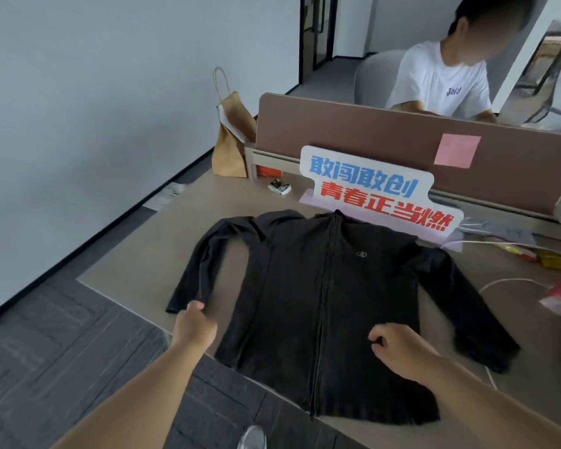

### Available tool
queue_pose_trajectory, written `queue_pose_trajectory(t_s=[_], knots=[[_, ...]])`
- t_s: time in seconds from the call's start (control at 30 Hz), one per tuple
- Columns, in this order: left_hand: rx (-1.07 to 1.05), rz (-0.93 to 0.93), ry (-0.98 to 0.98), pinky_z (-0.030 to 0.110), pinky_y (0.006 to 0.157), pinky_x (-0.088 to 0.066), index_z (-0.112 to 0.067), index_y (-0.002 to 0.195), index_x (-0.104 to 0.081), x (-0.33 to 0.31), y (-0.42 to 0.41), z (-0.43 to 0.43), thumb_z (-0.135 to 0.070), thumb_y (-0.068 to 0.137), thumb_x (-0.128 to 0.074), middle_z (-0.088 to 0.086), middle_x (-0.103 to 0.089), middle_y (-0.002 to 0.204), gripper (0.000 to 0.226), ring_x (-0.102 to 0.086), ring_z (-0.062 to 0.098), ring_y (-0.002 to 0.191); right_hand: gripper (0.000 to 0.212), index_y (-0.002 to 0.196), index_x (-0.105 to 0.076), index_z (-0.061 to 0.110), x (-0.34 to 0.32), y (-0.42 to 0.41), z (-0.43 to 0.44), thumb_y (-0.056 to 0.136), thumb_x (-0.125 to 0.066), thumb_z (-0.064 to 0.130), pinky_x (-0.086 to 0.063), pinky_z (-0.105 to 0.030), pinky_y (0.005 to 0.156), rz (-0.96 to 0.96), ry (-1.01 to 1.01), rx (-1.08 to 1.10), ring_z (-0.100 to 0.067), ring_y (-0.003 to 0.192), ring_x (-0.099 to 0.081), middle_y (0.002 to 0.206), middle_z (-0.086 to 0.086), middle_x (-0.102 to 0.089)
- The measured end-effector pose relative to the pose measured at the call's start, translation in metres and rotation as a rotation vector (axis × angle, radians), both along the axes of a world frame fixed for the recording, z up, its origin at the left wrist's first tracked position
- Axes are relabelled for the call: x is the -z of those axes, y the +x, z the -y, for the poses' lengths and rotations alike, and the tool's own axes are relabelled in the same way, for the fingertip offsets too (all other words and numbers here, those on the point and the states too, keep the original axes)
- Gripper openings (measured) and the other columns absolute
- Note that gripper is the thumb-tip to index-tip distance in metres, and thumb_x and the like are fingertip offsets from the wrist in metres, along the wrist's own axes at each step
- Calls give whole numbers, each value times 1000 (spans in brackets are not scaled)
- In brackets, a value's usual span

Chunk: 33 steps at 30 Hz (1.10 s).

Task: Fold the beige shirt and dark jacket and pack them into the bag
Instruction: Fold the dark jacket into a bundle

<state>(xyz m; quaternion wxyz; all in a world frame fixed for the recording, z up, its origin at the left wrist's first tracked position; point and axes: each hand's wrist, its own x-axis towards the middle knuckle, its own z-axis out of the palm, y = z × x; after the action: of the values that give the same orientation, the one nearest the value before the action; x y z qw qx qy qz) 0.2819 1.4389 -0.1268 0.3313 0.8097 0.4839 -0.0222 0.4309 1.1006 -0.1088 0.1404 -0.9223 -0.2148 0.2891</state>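
The fingers of the left hand curl round the cuff of one sleeve, thumb on top; the thumb and forefinger of the right hand pinch a small bit of dark cloth, the other fingers tucked in. Both hands hold the dark jacket; it lies flat and front up on the table, zip closed, sleeves spread to either side, hem at the near edge. Behind its collar stands a sign with blue and red lettering, against a brown divider bearing a pink note; a brown paper bag stands upright at the divider's left end; a person in a white T-shirt sits beyond.
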Motion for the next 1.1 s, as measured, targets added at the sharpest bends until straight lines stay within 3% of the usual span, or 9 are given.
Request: queue_pose_trajectory(t_s=[0.13, 0.33, 0.43, 0.53, 0.67, 0.8, 0.9, 1.0, 1.1], knots=[[-118, -4, 34, 39, 72, -46, -10, 143, -33, 5, 28, -37, -13, 92, -52, 22, -36, 139, 54, -55, 33, 89, 26, 116, -64, 21, -2, 20, -62, 96, -47, 22, -59, -33, 78, -34, 40, 8, -14, 81, -68, 94, 5, -65], [-144, -64, 32, 45, 82, -48, -5, 142, -33, 37, 95, -119, -27, 92, -57, 23, -41, 137, 59, -55, 43, 111, 32, 127, -57, 20, 16, 64, -170, 96, -46, 19, -55, -28, 83, -3, 68, 39, -10, 95, -61, 119, 4, -58], [-6, -94, 55, 39, 75, -50, 0, 109, -60, 49, 119, -163, -13, 91, -53, 21, -62, 107, 24, -60, 39, 96, 41, 137, -45, 22, 28, 91, -228, 96, -46, 18, -50, -27, 86, 73, 96, 32, -13, 111, -52, 134, 4, -44], [51, 63, 158, 34, 66, -44, -1, 92, -66, 39, 137, -222, -3, 90, -46, 19, -64, 84, 21, -62, 39, 87, 56, 149, -24, 23, 38, 114, -279, 97, -45, 23, -41, -35, 103, 125, 11, -27, -21, 137, -30, 152, -1, -23], [-118, 293, 337, 39, 86, -42, -5, 108, -63, -8, 148, -303, -1, 91, -42, 21, -53, 112, 27, -53, 33, 92, 68, 154, -4, 26, 53, 129, -316, 98, -44, 33, -26, -41, 115, 51, -165, -49, -28, 147, -8, 161, -7, 2], [-269, 401, 370, 32, 94, -37, -2, 109, -61, -34, 157, -348, 7, 87, -43, 25, -47, 125, 29, -51, 39, 100, 73, 154, 1, 25, 59, 134, -339, 96, -41, 42, -27, -40, 113, 87, -234, -5, -30, 146, -13, 161, -9, 10], [-502, 361, 141, 38, 97, -41, -4, 115, -58, -9, 161, -359, 5, 88, -42, 22, -47, 131, 34, -53, 38, 108, 72, 153, 8, 28, 60, 141, -355, 98, -35, 45, -35, -39, 106, 138, -222, 53, -32, 141, -23, 160, -7, 14], [-848, 434, -372, 41, 89, -51, -8, 132, -50, 20, 164, -361, -11, 97, -37, 17, -54, 131, 37, -58, 33, 114, 71, 153, 3, 30, 62, 150, -363, 96, -32, 53, -30, -43, 109, 117, -351, -68, -36, 142, -16, 161, -8, 7], [-966, 563, -640, 33, 75, -53, -8, 119, -56, 33, 171, -359, -20, 95, -50, 10, -63, 105, 28, -63, 22, 92, 73, 153, 1, 32, 62, 158, -366, 94, -36, 55, -31, -44, 109, 86, -387, -76, -37, 141, -15, 160, -8, 4]])
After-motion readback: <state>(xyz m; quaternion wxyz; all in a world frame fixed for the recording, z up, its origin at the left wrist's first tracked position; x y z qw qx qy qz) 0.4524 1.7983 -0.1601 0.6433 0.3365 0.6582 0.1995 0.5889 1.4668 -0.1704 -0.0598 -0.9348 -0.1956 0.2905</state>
